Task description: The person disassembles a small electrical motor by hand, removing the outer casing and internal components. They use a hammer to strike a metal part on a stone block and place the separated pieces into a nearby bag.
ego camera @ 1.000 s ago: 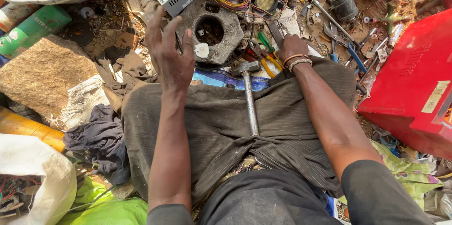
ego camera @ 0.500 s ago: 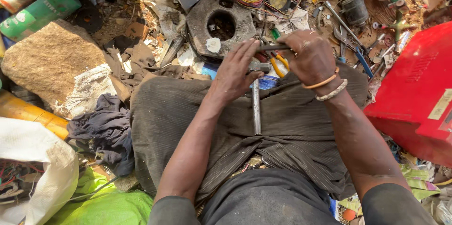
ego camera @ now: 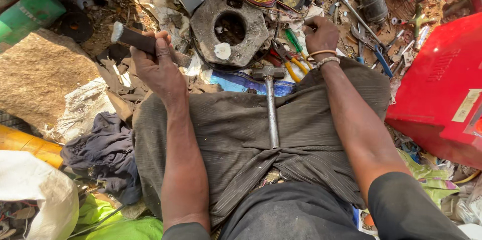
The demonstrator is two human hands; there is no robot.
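Gripping a dark chisel [ego camera: 150, 44] in the left hand [ego camera: 158, 67], right hand [ego camera: 321, 36] closed among tools, hammer [ego camera: 270, 104] untouched on the lap, metal housing [ego camera: 228, 26] unstruck.

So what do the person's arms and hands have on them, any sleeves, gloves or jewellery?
Both hands are bare, no gloves. The forearms are uncovered; dark short sleeves end near the elbows. The right hand has two bracelets at the wrist, one thin orange band and one pale beaded one. The left hand wears nothing.

Matt steel hammer [ego camera: 271, 104] on ribbed grey cloth [ego camera: 241, 139]; rough, pitted metal housing [ego camera: 230, 28]; glossy red box [ego camera: 442, 89].
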